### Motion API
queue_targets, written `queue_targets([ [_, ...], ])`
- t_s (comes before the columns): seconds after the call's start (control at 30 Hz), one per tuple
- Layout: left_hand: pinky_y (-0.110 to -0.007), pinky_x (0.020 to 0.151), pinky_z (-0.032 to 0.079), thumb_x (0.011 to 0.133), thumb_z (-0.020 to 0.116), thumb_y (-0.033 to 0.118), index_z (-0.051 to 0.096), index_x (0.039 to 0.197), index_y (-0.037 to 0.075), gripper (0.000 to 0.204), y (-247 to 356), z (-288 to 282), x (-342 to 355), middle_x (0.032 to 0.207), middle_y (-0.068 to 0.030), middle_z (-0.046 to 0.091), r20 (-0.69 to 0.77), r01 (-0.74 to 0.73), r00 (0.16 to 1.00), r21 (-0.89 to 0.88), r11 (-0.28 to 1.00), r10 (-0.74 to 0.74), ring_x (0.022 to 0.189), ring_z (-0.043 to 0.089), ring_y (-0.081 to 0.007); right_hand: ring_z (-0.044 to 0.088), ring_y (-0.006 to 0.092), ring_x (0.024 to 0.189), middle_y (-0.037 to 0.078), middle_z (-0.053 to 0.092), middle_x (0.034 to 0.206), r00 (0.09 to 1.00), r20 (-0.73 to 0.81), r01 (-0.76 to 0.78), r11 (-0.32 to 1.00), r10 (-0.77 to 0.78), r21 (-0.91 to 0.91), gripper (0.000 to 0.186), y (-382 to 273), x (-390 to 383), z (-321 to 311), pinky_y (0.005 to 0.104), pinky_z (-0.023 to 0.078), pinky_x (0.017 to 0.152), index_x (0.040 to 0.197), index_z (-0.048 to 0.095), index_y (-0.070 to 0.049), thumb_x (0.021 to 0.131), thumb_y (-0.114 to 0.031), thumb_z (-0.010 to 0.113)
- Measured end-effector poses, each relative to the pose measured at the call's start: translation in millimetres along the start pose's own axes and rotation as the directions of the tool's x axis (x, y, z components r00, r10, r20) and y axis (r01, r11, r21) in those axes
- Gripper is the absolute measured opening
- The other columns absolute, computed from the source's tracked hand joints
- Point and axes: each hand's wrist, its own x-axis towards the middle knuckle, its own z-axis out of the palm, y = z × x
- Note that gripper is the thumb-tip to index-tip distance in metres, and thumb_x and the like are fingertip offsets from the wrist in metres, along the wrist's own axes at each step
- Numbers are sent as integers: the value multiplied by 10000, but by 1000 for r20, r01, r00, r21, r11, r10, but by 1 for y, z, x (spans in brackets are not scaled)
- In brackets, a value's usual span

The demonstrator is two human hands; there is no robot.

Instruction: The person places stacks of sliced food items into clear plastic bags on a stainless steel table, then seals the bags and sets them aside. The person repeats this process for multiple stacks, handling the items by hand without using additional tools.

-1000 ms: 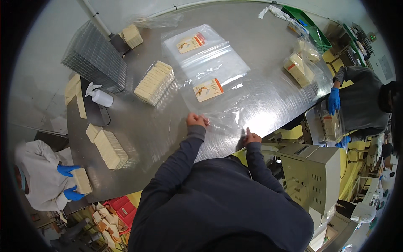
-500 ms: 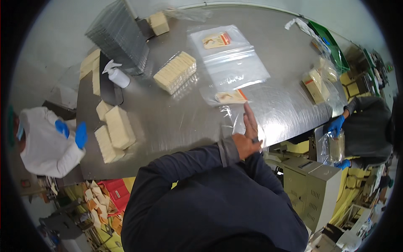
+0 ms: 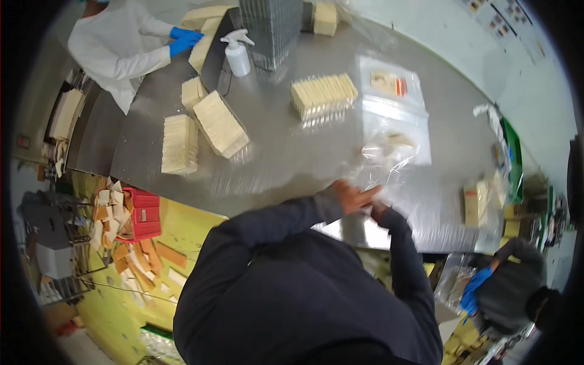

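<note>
At the near edge of the steel table, my left hand reaches rightward with its fingers stretched out. My right hand is close against it, its fingers largely hidden and blurred. Just beyond both hands a clear plastic bag bulges up, crumpled and smeared by motion; its near end reaches my fingers. Whether either hand grips it I cannot make out. Behind it lie flat clear bags with a printed label. To their left, a block of cream-coloured, bread-like slices sits in a clear tray.
Further left are more sliced blocks, a white spray bottle and tall stacked clear trays. A bagged block lies at the right end. Co-workers in blue gloves stand at both sides. A red crate holds scraps below.
My view has turned, shifting the table contents. The nearest bag has gone from flat to bulging. My hands have come lower and closer together. The left co-worker's gloves now touch the pale blocks.
</note>
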Motion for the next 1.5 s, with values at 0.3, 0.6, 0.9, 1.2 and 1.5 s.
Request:
queue_targets([
  [0.3, -393, 475, 447, 820, 554, 396, 519, 1219, 227, 435, 5, -15, -74, 503, -121, 520, 76, 199, 980, -330, 923, -184, 452, 544, -280, 470, 281, 1133, 143, 482, 1237, 798, -453, 381, 915, -397, -130, 605, -176, 148, -141, 332, 373, 947, 1193, 486, -83, 635, -71, 717],
  [0.6, -424, 596, 458, 783, 585, 449, 322, 1355, 295, 648, 2, -30, -93, 753, -131, 596, 244, 238, 960, -474, 848, -134, 649, 578, -320, 243, 253, 1309, 112, 245, 1416, 944, 39, 191, 449, -327, -873, 1160, -178, 287, -170, 399, 173, 1076, 1393, 169, -208, 444, -251, 835],
  [0.9, -364, 483, 451, 780, 573, 170, 561, 1105, 127, 327, 8, -33, -63, 782, -89, 540, 52, -49, 996, -387, 921, 74, 539, 554, -246, 532, 290, 1039, 145, 543, 1098, 967, -231, 22, 934, -111, -357, 902, -149, 274, -155, 381, 369, 929, 1227, 375, -68, 501, -370, 818],
  [1.2, -355, 628, 488, 843, 532, 265, 614, 1045, 141, 251, -36, 82, -17, 830, -80, 632, -22, -4, 1000, -505, 863, -8, 695, 616, -233, 458, 193, 1121, 111, 484, 1221, 885, -346, 461, 698, -313, 548, 896, -162, 93, -214, 319, 377, 922, 1330, 306, 8, 640, -403, 705],
  [1.5, -279, 696, 476, 886, 496, 202, 629, 1051, 62, 255, -65, 29, 106, 922, -138, 651, 385, 338, 923, -823, 457, 10, 736, 612, -137, 487, 224, 1110, 122, 484, 1225, 961, -266, 275, 197, -69, 941, 879, -103, -45, -51, 330, 381, 935, 1319, 315, 16, 655, -385, 729],
])
